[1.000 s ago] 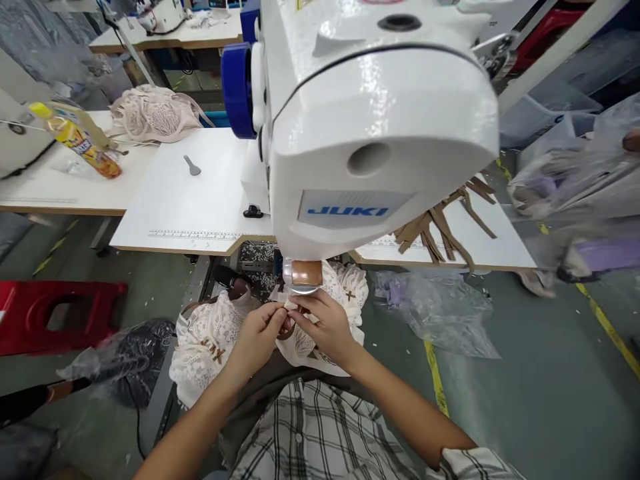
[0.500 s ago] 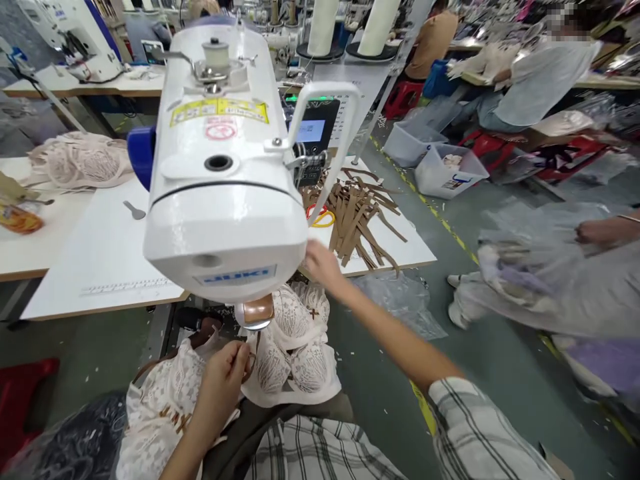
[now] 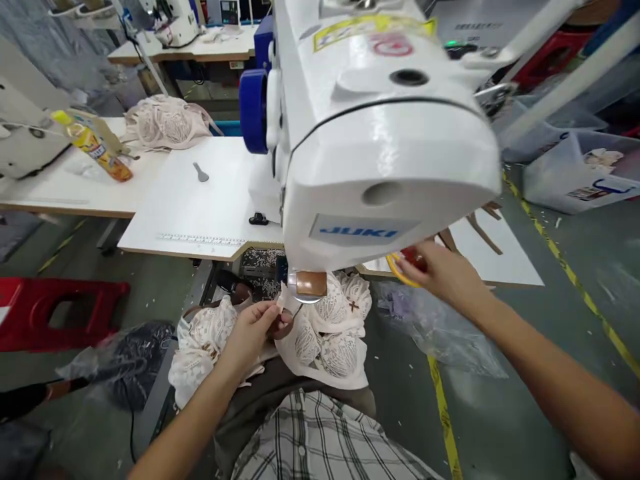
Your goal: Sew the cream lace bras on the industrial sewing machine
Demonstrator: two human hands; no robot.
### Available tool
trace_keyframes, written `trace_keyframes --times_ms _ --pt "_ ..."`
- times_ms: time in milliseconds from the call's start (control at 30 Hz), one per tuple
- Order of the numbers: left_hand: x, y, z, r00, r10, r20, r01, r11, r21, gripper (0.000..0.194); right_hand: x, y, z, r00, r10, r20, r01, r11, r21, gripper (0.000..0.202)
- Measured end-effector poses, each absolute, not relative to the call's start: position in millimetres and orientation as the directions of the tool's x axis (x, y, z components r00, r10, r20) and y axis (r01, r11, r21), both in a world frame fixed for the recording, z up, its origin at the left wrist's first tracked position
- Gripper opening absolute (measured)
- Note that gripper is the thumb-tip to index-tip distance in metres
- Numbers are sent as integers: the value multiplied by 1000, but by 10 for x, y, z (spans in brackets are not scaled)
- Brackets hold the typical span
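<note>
My left hand [image 3: 263, 323] is closed in a pinch on a thin brown strap [image 3: 286, 313], just left of the sewing machine's needle area. A cream lace bra [image 3: 343, 357] lies over my lap below the white sewing machine [image 3: 395, 153]. My right hand [image 3: 447, 277] is right of the machine head, its fingers closed on scissors [image 3: 403, 273] with yellow and red handles. Their blades are hidden. More lace bras [image 3: 207, 340] are heaped left of my left hand.
Brown strips [image 3: 483, 233] lie on the tabletop at right, partly behind the machine. At left are a drink bottle [image 3: 97, 150], a grey spoon-shaped tool [image 3: 201, 173], a folded bra pile [image 3: 165, 123] and a red stool [image 3: 65, 310]. Clear plastic bins [image 3: 585, 173] stand on the floor.
My view has turned left and come closer to the machine. My right hand has closed on the scissors that lay on the tabletop. My left hand keeps its pinch near the needle area.
</note>
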State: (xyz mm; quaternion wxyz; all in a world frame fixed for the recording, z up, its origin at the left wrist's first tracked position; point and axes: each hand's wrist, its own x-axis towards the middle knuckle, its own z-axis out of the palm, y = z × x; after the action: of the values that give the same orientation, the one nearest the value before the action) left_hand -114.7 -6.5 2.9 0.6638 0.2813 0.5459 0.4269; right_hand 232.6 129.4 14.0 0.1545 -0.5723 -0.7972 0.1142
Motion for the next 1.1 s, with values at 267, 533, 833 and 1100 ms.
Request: trace_keyframes --times_ms 267,533,833,1100 --pt "-1046 -65 94 100 870 -483 -290 490 822 34 1622 -251 10 -509 853 117 695 487 -529 34" --pt "-991 -144 92 140 882 -450 -96 464 881 17 1246 -106 -204 -529 838 135 597 480 -643 36" --pt "-1047 -92 166 69 927 -370 52 367 929 32 1371 -221 -216 -425 905 17 535 267 -801 39" --pt "-1045 -57 222 98 890 -446 55 443 895 39 1174 -160 -209 -475 880 -18 512 260 -818 46"
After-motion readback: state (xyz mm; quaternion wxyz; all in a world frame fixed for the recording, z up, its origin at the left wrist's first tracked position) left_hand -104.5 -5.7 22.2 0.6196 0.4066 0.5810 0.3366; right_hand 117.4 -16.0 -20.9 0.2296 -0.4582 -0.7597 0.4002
